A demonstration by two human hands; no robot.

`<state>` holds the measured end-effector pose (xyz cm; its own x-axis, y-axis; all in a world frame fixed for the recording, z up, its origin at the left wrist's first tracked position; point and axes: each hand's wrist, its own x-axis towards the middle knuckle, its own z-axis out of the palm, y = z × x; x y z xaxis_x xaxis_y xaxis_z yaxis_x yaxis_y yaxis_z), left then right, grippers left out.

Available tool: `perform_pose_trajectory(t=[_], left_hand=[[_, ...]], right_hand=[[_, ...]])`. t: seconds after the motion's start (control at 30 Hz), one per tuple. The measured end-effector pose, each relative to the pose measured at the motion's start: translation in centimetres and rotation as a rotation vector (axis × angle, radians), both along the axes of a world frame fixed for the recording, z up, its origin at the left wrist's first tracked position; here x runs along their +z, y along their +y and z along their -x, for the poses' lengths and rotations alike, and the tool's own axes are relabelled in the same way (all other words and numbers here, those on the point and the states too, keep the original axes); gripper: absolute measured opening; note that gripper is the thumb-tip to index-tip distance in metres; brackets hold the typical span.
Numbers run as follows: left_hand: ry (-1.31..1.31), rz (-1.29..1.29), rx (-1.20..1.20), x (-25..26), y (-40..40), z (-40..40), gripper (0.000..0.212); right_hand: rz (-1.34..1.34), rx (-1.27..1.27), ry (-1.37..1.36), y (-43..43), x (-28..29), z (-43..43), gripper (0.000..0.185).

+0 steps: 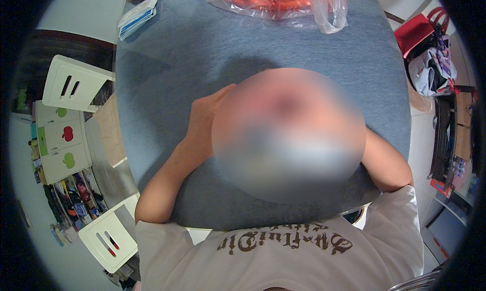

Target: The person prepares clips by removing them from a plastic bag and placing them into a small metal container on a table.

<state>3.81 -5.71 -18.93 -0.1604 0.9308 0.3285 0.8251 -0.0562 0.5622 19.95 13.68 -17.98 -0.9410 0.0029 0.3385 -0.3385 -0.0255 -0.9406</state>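
Both forearms rest over a table with a blue-grey cloth (171,55). My left hand (207,108) shows only its back and wrist; its fingers run into a large round blurred patch over the middle of the view. My right hand lies within that blur, with just the forearm plain at its right edge. Reddish, orange and whitish tones show in the patch, but what they belong to cannot be made out. Whether either hand holds anything is hidden.
At the table's far edge lie a clear plastic bag (326,14) with orange-red contents and a blue-and-white packet (137,18). White chairs (72,82) stand at the left, near a cabinet (57,137) with apple-shaped decorations. Bags (431,69) are at the right.
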Motion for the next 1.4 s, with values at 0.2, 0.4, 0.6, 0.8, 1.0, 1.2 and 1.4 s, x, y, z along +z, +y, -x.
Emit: perform_pose_trajectory(t=[0.2, 0.4, 0.6, 0.8, 1.0, 1.2, 1.4], left_hand=[[-0.165, 0.113, 0.131, 2.6, 0.8, -1.6, 0.014], [-0.155, 0.149, 0.126, 2.7, 0.6, -1.3, 0.015], [-0.092, 0.053, 0.046, 1.0, -0.1, -0.1, 0.018], [-0.153, -0.086, 0.040, 0.5, 0.2, 0.1, 0.021], [-0.355, 0.103, 0.044, 4.1, 0.5, -0.7, 0.021], [-0.460, 0.102, 0.161, 2.7, 0.3, -1.2, 0.019], [-0.364, 0.063, 0.210, 2.4, 0.4, -1.3, 0.010]], right_hand=[[-0.065, 0.348, -0.025, -1.8, 3.8, 0.3, 0.015], [-0.052, 0.359, -0.038, -1.1, 3.6, 0.5, 0.013], [-0.071, 0.132, -0.089, -1.3, 2.5, 0.1, 0.014], [-0.060, -0.091, -0.157, -1.6, 1.0, 0.1, 0.016], [0.004, -0.234, -0.238, -1.3, -0.4, 1.1, 0.018], [0.015, -0.249, -0.283, -1.5, 0.8, 1.2, 0.019], [0.072, -0.289, -0.300, -1.4, 0.5, 1.3, 0.017]])
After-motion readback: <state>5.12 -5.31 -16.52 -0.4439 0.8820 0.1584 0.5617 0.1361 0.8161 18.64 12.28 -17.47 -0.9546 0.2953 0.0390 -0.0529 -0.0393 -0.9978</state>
